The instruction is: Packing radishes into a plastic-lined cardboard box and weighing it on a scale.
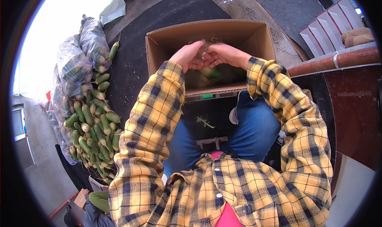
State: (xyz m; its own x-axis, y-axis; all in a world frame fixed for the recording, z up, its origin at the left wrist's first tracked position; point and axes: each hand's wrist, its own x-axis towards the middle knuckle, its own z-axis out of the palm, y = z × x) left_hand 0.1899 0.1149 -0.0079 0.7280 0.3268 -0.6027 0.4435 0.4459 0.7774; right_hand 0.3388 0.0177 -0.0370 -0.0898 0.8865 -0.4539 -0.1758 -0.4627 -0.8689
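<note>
An open brown cardboard box point(203, 92) stands in front of my knees. Inside it lie green radishes point(211, 72), blurred and partly in shadow. My left hand point(190, 55) and my right hand point(226, 54) meet over the box, fingers curled in and pressed together. Between them shows a small, thin, greyish-brown bit point(205, 49), too blurred to name; it could be bunched plastic or a root end. The fingertips hide most of it.
To the left lies a large heap of green radishes point(95, 135) beside filled clear plastic bags point(73, 66). A green-lit display point(207, 96) shows under the box's near edge. A rust-brown pipe point(318, 66) runs at right, near white-and-red panels point(330, 24). Another person point(93, 211) sits lower left.
</note>
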